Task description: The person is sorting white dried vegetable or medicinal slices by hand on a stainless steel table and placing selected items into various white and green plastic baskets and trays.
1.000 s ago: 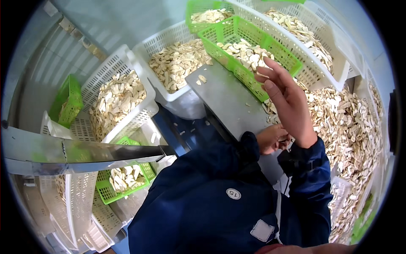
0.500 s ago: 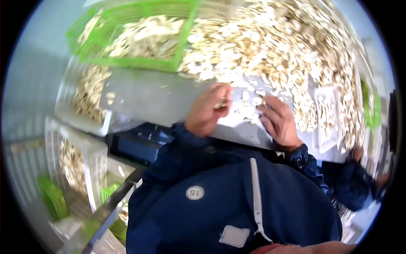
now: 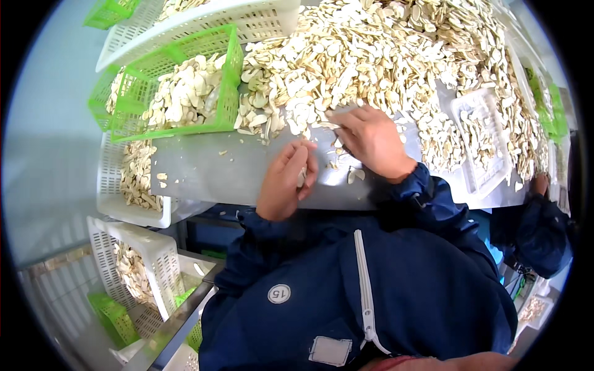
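A broad heap of pale, thin dried slices [image 3: 346,68] covers the far part of the grey metal table [image 3: 210,170]. My left hand [image 3: 286,182] is closed over the near part of the tabletop, and a pale slice [image 3: 301,177] shows between its fingers. Whether more lie inside the palm is hidden. To its right, my right hand [image 3: 374,143] reaches to the heap's near edge. Its thumb and forefinger close on a pale slice [image 3: 325,125] there. A few loose bits [image 3: 354,175] lie on the metal below that hand.
A green basket [image 3: 179,131] of slices stands at the left, before a long white basket [image 3: 266,21]. A white crate [image 3: 133,213] sits beyond the table's left end, another [image 3: 166,272] lower down. At right are a white tray [image 3: 486,185] and another person's sleeve [image 3: 538,238].
The view has shifted and sharpened. My right hand has moved from the near tabletop up and left to the heap's edge. My left hand stays closed, now slightly lower and farther from the heap.
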Demonstrator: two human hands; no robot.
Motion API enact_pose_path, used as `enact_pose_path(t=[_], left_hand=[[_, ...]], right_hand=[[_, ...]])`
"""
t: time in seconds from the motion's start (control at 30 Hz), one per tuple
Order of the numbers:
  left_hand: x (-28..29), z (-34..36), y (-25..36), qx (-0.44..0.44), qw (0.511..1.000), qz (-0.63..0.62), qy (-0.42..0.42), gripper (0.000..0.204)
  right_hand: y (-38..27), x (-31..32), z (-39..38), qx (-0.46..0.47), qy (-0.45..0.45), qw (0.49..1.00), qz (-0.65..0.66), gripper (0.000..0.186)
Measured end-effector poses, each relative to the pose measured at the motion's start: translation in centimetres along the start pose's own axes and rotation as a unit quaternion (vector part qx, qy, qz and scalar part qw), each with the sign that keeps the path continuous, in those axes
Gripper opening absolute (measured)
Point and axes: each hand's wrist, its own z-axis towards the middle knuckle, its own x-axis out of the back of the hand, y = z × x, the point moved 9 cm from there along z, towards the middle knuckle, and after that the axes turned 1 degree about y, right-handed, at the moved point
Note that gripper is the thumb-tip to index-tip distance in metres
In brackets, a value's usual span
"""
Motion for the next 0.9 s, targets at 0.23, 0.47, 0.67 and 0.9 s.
enact_pose_path(t=[0.23, 0.47, 0.67, 0.9], left_hand=[[-1.1, 0.1, -2.2, 0.059, 0.983, -0.175, 0.011, 0.035], [1.7, 0.5, -1.4, 0.020, 0.980, -0.196, 0.004, 0.027], [-1.4, 2.7, -1.3, -0.004, 0.985, -0.164, -0.049, 0.033], [-3.6, 2.7, -2.0, 0.016, 0.989, -0.122, -0.081, 0.033]], right_hand=[[-1.8, -1.0, 1.3, -0.048, -0.138, 0.953, 0.267, 0.036], [-1.0, -1.9, 0.5, 0.107, -0.086, 0.990, -0.017, 0.041], [2.9, 4.1, -4.4, -0.002, -0.049, 0.999, 0.004, 0.032], [3.9, 4.6, -2.6, -0.031, 0.032, 0.999, 0.004, 0.030]])
